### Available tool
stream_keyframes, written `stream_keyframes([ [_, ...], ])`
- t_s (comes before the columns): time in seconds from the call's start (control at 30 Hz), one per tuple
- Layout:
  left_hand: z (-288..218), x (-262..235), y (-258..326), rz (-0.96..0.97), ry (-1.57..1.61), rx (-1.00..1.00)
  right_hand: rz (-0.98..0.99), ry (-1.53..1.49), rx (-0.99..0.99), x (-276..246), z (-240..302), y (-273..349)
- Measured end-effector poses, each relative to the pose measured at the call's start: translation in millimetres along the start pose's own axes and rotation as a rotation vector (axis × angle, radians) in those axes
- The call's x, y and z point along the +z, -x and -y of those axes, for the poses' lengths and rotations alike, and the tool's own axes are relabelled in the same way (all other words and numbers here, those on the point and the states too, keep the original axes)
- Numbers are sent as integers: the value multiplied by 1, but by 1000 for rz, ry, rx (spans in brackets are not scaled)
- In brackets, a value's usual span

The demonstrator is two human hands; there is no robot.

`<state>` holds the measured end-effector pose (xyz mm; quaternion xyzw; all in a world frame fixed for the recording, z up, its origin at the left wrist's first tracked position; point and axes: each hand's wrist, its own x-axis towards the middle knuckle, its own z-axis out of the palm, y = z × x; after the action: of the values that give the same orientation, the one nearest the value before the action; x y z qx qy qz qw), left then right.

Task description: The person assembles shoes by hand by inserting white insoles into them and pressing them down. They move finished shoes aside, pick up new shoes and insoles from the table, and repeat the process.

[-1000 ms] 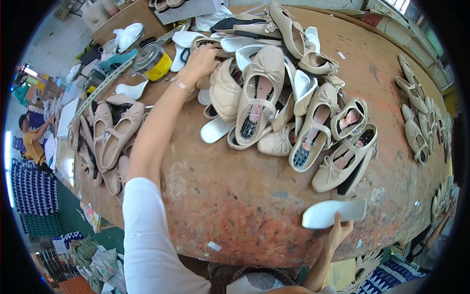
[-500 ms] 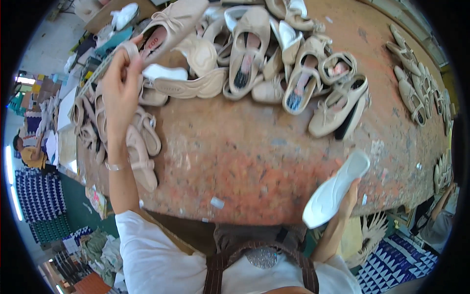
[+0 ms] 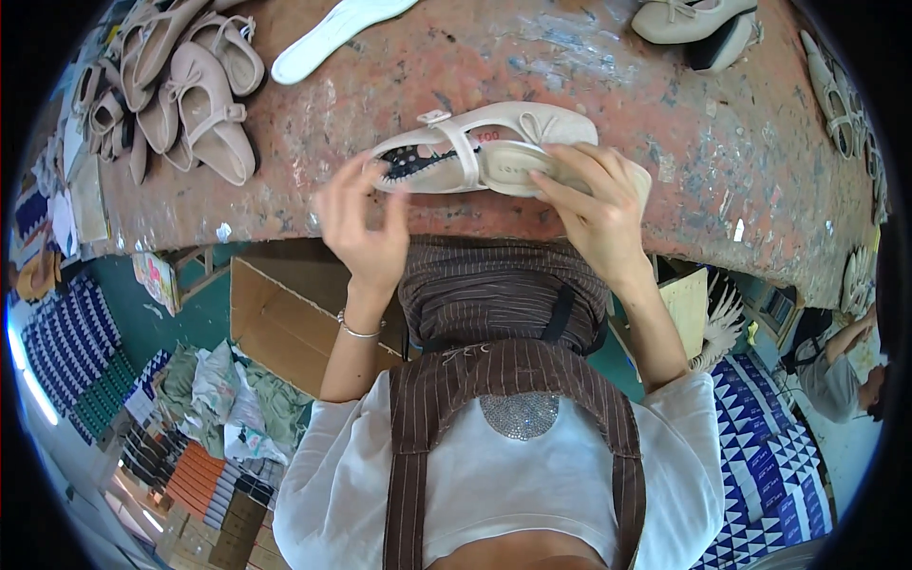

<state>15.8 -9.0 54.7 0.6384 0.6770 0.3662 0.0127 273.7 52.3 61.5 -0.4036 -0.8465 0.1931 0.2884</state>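
I hold a beige strapped flat shoe (image 3: 494, 142) sideways just above the near edge of the worn reddish worktable (image 3: 570, 66). My left hand (image 3: 366, 223) pinches its heel end, where dark sole studs show. My right hand (image 3: 594, 204) grips the toe end, with a pale insole (image 3: 532, 163) lying inside the shoe under its fingers. Both forearms rise from my body, which wears a white top and brown striped apron.
A pile of beige shoes (image 3: 190, 90) lies at the table's left. A loose white insole (image 3: 337, 33) and another beige shoe (image 3: 698, 21) lie at the far edge. A cardboard box (image 3: 285, 313) sits below the table. Another person (image 3: 841, 366) sits at the right.
My left hand came back from the shoe pile with a beige shoe. My right hand brought the white insole up from the right. Both now meet at the table's near edge, and the view tilted down.
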Motion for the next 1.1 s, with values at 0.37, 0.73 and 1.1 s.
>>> stream_keyframes([
  [0.37,32,20,16,66,394,-555,186,-274,-90,77,24,-56],
  [0.73,42,36,9,-1,519,-704,220,-130,-233,94,23,-67],
  [1.1,55,37,-1,48,441,-802,647,84,-270,76,37,-71],
])
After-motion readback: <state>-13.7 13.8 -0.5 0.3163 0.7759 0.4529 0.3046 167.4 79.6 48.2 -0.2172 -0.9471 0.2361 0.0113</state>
